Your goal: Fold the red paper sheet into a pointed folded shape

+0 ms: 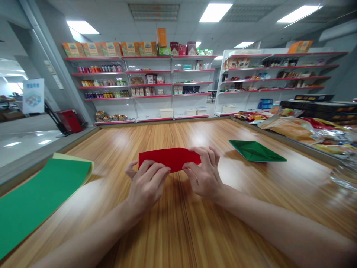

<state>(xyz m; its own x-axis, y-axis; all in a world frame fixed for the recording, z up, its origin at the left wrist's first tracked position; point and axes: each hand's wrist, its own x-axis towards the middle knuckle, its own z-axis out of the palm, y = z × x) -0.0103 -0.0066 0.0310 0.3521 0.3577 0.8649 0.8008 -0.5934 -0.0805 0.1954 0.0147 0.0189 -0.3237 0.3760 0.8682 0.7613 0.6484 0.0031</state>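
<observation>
A folded piece of red paper point(173, 158) is held up between both hands over the middle of the wooden table. My left hand point(147, 182) is closed on its left part, fingers pressed along the lower edge and the thumb at the left end. On the right end, my right hand point(205, 171) pinches the paper, one finger reaching over the top edge. The back of the paper is hidden. Right of my hands lies a folded green paper piece point(255, 150) with creased, raised sides.
Sheets of green paper point(41, 197) with a yellow one beneath lie at the left. A clear glass object point(344, 175) stands at the right edge. Packaged snacks point(295, 128) and dark boxes point(320, 109) are beyond the table's right rim. Stocked shelves point(150, 70) line the back.
</observation>
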